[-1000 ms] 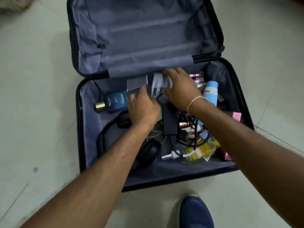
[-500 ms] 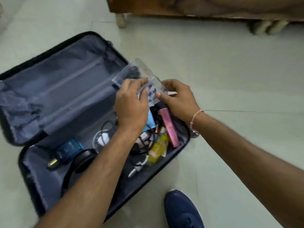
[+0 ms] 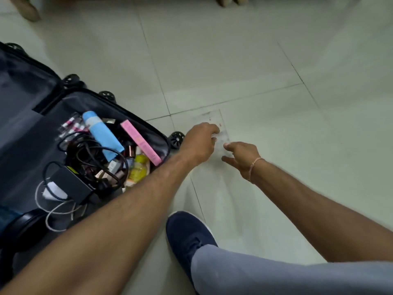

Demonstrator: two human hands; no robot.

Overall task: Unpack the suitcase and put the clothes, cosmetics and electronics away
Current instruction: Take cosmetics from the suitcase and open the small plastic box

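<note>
Pale green floor tiles (image 3: pixel 234 67) fill most of your view, and on them, to the right of the open suitcase (image 3: pixel 155 133), lies the clear plastic case (image 3: pixel 214 122), flat and almost invisible against the tile but for a few faint reddish specks. Your left hand (image 3: pixel 201 143) is on the case's near edge with the fingers curled down; the blur hides whether they grip it or merely touch it. Your right hand (image 3: pixel 241 155) sits just beside it, fingers loosely spread and holding nothing, with a pinkish thread band (image 3: pixel 254 167) around the wrist.

Inside the suitcase, a light blue tube (image 3: pixel 102 135) lies slanted next to a pink box (image 3: pixel 141 142), and a yellow bottle (image 3: pixel 138 169) lies below them. Black cables (image 3: pixel 89 154) tangle over small cosmetics beside a black adapter (image 3: pixel 71 184), with a white cord (image 3: pixel 57 209) looped near it. One of the suitcase's wheels (image 3: pixel 176 138) stands just beside your left wrist.

Your dark blue shoe (image 3: pixel 187 233) is planted on the floor between your forearms, with a grey trouser leg (image 3: pixel 276 277) above it.
</note>
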